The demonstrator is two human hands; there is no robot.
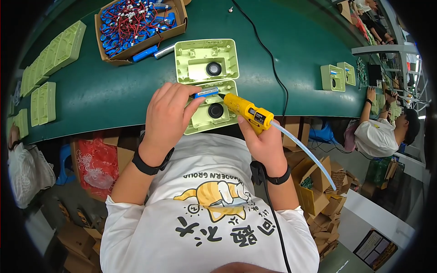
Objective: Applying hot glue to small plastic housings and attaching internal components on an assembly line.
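Observation:
My right hand [264, 143] grips a yellow hot glue gun [248, 111], with a pale glue stick [302, 146] trailing from its back. The gun's dark nozzle points left, close to the end of a blue cylindrical battery [207, 93]. Thumb and fingers of my left hand [169, 109] pinch the battery's left end. It lies in the upper part of the nearer light green plastic housing [230, 119], above a round black speaker [215, 110]. A second light green housing [184, 68] with a speaker [213, 68] sits just beyond, touching or nearly touching the first.
A cardboard box [180, 28] of blue batteries with red wires stands at the far left, loose batteries [145, 53] beside it. More green housings [63, 44] line the left; two [332, 78] sit right. A black cable [268, 50] crosses the green table [314, 27]. A co-worker [378, 136] works at right.

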